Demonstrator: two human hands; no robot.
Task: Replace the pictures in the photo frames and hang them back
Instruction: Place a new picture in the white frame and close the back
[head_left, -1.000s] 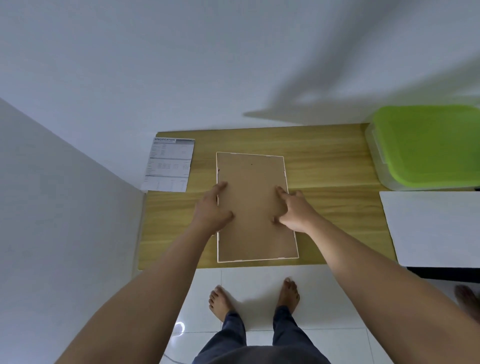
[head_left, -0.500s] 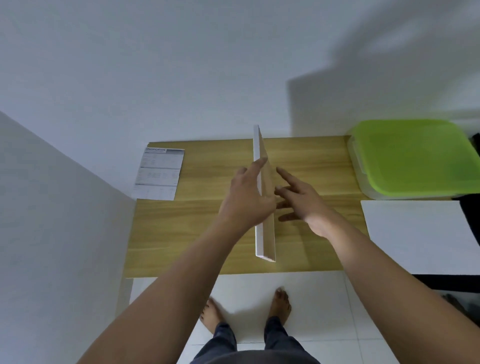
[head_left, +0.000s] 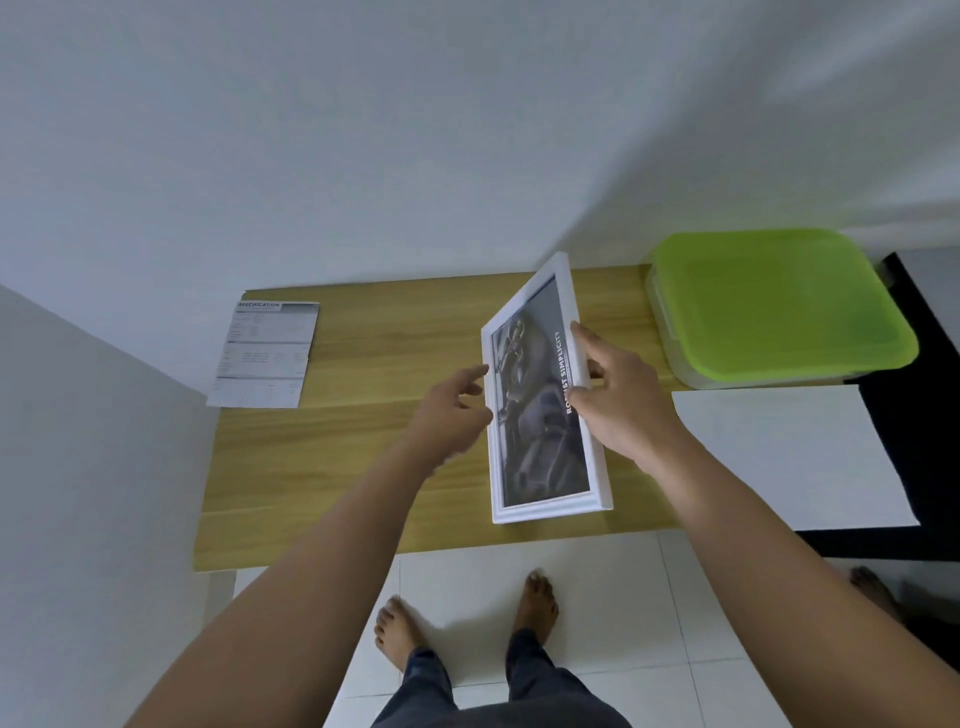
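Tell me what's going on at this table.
A person stands at a wooden table, holding a white photo frame tilted up with its picture facing them. The right hand grips the frame's right edge; the left hand is open beside its left edge. A printed sheet, a green-lidded box and a white sheet lie nearby.

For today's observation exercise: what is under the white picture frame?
The wooden table lies under the tilted frame. The right hand grips its edge. The table directly beneath, and the frame's back, are covered.
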